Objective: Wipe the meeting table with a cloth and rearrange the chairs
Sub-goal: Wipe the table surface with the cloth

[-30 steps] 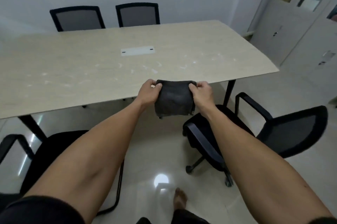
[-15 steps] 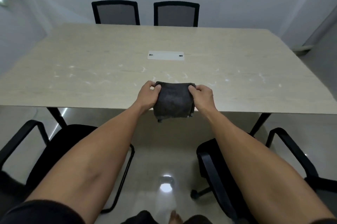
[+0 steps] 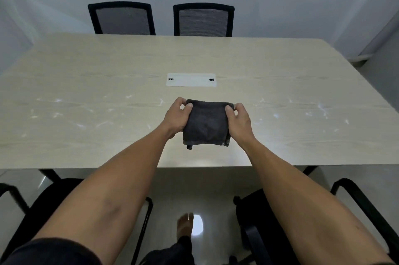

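Note:
A folded dark grey cloth point(image 3: 206, 124) hangs over the near half of the light wood meeting table point(image 3: 86, 83). My left hand point(image 3: 176, 117) grips its upper left corner and my right hand point(image 3: 238, 119) grips its upper right corner. White smears and specks dot the tabletop on both sides of the cloth. Two black mesh chairs point(image 3: 122, 18) point(image 3: 204, 19) stand tucked in at the far side. On the near side, a black armchair point(image 3: 49, 204) is at my lower left and another point(image 3: 349, 217) at my lower right, both pulled back from the table.
A white cable cover plate point(image 3: 191, 79) sits flush in the table's middle. Pale walls close in behind the far chairs and at the left. My bare foot point(image 3: 184, 227) stands on the glossy tiled floor between the two near chairs.
The view has swung left and moved forward to face the table squarely. Both hands have carried the cloth from beyond the near edge to above the tabletop. The cabinets at the right have left view.

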Tool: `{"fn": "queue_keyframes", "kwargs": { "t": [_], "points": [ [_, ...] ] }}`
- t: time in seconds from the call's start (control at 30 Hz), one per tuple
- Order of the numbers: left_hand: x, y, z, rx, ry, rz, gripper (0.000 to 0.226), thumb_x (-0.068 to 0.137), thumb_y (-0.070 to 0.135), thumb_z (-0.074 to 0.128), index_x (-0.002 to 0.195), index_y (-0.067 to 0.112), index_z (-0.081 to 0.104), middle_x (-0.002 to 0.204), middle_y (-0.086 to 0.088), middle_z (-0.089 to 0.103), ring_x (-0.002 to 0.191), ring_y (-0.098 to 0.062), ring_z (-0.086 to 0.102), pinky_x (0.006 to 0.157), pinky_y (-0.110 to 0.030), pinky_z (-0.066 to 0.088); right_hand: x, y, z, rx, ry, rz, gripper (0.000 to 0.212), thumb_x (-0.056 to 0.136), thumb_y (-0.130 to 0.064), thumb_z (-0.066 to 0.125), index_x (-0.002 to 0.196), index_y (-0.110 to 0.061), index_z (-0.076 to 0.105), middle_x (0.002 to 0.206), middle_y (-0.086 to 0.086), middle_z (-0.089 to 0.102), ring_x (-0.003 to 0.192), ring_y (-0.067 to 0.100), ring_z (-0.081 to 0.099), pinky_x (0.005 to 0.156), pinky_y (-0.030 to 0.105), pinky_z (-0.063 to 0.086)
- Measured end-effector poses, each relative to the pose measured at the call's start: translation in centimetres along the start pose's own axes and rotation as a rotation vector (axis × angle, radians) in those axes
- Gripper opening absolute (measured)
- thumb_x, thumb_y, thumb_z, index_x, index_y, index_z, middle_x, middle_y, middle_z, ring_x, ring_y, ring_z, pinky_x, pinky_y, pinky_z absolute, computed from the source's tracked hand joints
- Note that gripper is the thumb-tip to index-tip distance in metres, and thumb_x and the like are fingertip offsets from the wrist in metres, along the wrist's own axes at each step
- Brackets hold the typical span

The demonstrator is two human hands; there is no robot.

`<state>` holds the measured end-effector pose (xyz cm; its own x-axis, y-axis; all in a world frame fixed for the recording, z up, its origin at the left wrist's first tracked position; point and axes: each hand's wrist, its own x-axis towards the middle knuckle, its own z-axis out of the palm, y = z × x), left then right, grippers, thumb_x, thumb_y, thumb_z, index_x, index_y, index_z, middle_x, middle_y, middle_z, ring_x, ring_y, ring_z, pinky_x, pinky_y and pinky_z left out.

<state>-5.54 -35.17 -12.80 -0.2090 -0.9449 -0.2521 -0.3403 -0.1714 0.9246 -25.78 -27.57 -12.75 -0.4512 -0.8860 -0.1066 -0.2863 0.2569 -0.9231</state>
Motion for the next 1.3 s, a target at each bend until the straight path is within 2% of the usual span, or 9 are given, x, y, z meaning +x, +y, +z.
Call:
{"fn": "queue_keyframes", "kwargs": {
  "t": [0.23,0.4,0.5,0.63,0.77,0.87,1.03,1.23,1.3],
  "points": [
    [9.6,2.4,-0.1,0.029,-0.078,-0.001,0.015,0.103,0.046,0.048,0.094,0.034,0.051,0.095,-0.009,0.068,0.08,-0.027,0.062,0.066,-0.045,0.056,7.8,-0.9,1.6,0.017,0.08,0.059,0.029,0.106,-0.043,0.049,0.109,-0.014,0.057,0.094,-0.004,0.061,0.078,0.016,0.056,0.068,0.034,0.044],
    [13.8,2.8,0.1,0.053,-0.116,-0.019,0.016,0.101,0.049,0.049,0.09,0.037,0.051,0.103,-0.015,0.072,0.083,-0.03,0.065,0.074,-0.061,0.062,11.8,-1.1,1.8,-0.004,0.09,0.138,0.039,0.105,-0.045,0.05,0.107,-0.008,0.06,0.095,-0.001,0.061,0.079,0.014,0.055,0.068,0.034,0.044],
    [15.4,3.0,0.7,0.057,-0.132,-0.023,0.017,0.102,0.049,0.048,0.091,0.036,0.05,0.104,-0.017,0.072,0.083,-0.029,0.065,0.075,-0.063,0.061,13.3,-1.0,1.6,0.002,0.103,0.161,0.044,0.103,-0.044,0.052,0.101,-0.001,0.059,0.09,0.001,0.058,0.078,0.018,0.051,0.067,0.037,0.042],
    [17.1,3.8,2.8,0.1,-0.195,-0.008,0.016,0.105,0.047,0.046,0.101,0.032,0.05,0.104,-0.012,0.069,0.081,-0.027,0.063,0.075,-0.055,0.063,14.8,-0.6,-0.1,0.052,0.107,0.226,0.023,0.1,-0.035,0.054,0.092,-0.013,0.057,0.089,0.0,0.061,0.078,0.019,0.054,0.067,0.033,0.043],
    [18.1,4.9,7.3,0.154,-0.305,0.025,0.017,0.107,0.048,0.044,0.104,0.032,0.05,0.11,-0.011,0.07,0.085,-0.027,0.065,0.078,-0.055,0.063,14.6,1.3,-3.7,0.088,0.172,0.3,0.008,0.095,-0.023,0.051,0.096,-0.017,0.056,0.091,-0.001,0.06,0.076,0.018,0.054,0.066,0.034,0.041],
    [18.0,5.8,11.4,0.183,-0.394,0.019,0.017,0.107,0.05,0.042,0.102,0.035,0.048,0.112,-0.013,0.069,0.087,-0.031,0.067,0.075,-0.058,0.065,13.8,3.0,-7.0,0.077,0.244,0.34,0.013,0.097,-0.017,0.048,0.107,-0.015,0.055,0.096,-0.001,0.06,0.079,0.015,0.053,0.065,0.031,0.039],
    [16.9,7.9,18.9,0.207,-0.552,0.042,0.019,0.109,0.048,0.039,0.111,0.031,0.046,0.114,-0.014,0.067,0.091,-0.033,0.068,0.067,-0.055,0.066,12.4,6.5,-12.8,0.029,0.367,0.354,0.014,0.102,-0.024,0.043,0.113,-0.021,0.05,0.107,0.001,0.063,0.091,0.018,0.06,0.068,0.034,0.044],
    [15.8,9.9,27.9,0.209,-0.694,0.03,0.021,0.11,0.048,0.037,0.111,0.028,0.045,0.114,-0.013,0.066,0.09,-0.028,0.066,0.059,-0.045,0.064,11.2,10.6,-19.9,-0.037,0.463,0.383,0.016,0.107,-0.034,0.037,0.118,-0.026,0.046,0.101,0.005,0.065,0.085,0.016,0.06,0.069,0.034,0.047],
    [15.5,10.2,30.8,0.226,-0.72,0.023,0.022,0.11,0.048,0.037,0.113,0.027,0.045,0.113,-0.012,0.066,0.093,-0.03,0.068,0.061,-0.05,0.065,11.1,12.2,-22.0,-0.064,0.481,0.398,0.018,0.109,-0.036,0.036,0.121,-0.027,0.045,0.101,0.004,0.064,0.084,0.013,0.059,0.068,0.031,0.046]
  ]
}}
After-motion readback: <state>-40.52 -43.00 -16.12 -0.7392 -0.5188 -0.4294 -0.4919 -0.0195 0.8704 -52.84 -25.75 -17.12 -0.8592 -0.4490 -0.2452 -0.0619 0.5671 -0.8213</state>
